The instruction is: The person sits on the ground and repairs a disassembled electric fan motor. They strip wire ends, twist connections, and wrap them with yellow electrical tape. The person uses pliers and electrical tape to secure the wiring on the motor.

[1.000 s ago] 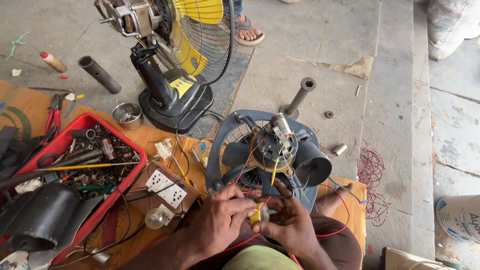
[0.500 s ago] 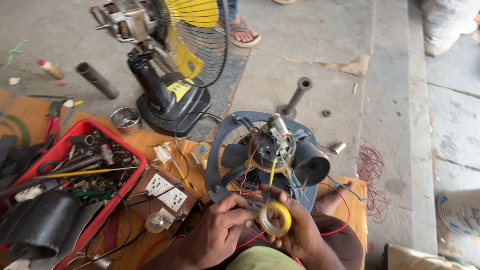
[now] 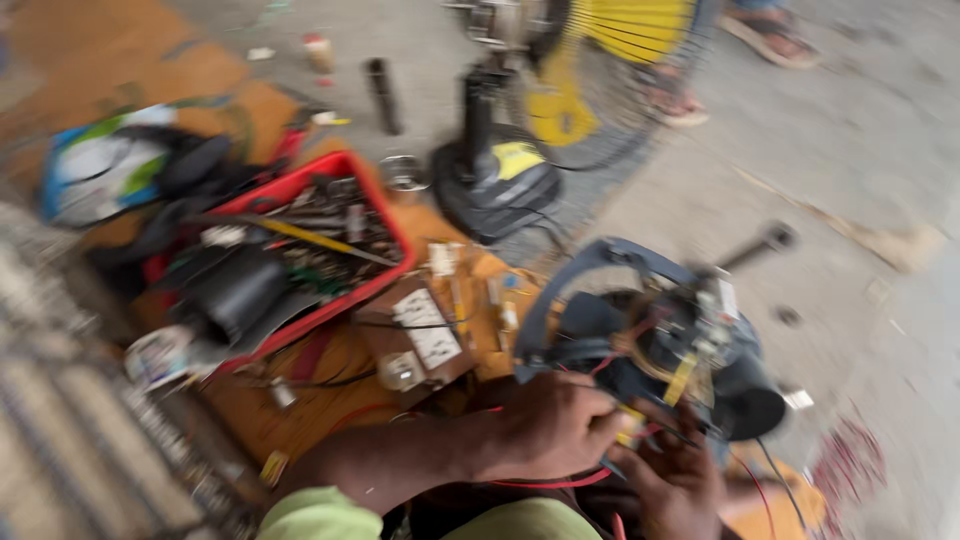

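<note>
Fan motor (image 3: 690, 345), stripped and wrapped in red and yellow wires, lies on the floor inside a blue-grey round frame (image 3: 590, 270), near the bottom right of the view. Both hands work at its near side. The left hand (image 3: 555, 425) is curled, knuckles up, fingers closed around something small and yellow just below the motor; the blur hides exactly what it is. The right hand (image 3: 675, 480) sits just beside it, lower and to the right, fingers spread upward toward the motor's wires, touching or nearly touching them; I cannot tell whether it grips anything. A red wire (image 3: 545, 483) runs under the left wrist. A light green sleeve (image 3: 320, 515) shows at the bottom edge.

Left of the motor, on an orange mat (image 3: 300, 410) spread over the floor, a white socket board (image 3: 428, 330) lies with a small round part just below it. Further left sits a red tray (image 3: 345, 165) full of dark metal bits and tools, with a black cylinder (image 3: 235, 290) at its near end. Beyond the tray, toward the upper left, lies a heap of dark cloth and a blue and white bag (image 3: 95, 165).

Behind the mat, on the bare concrete floor (image 3: 850, 150), stands a fan with a black base (image 3: 495, 185) and a yellow blade guard (image 3: 620, 30). A dark tube (image 3: 382, 95) lies left of it. Another person's foot in a sandal (image 3: 765, 25) shows at the top edge. The whole view is smeared by motion.
</note>
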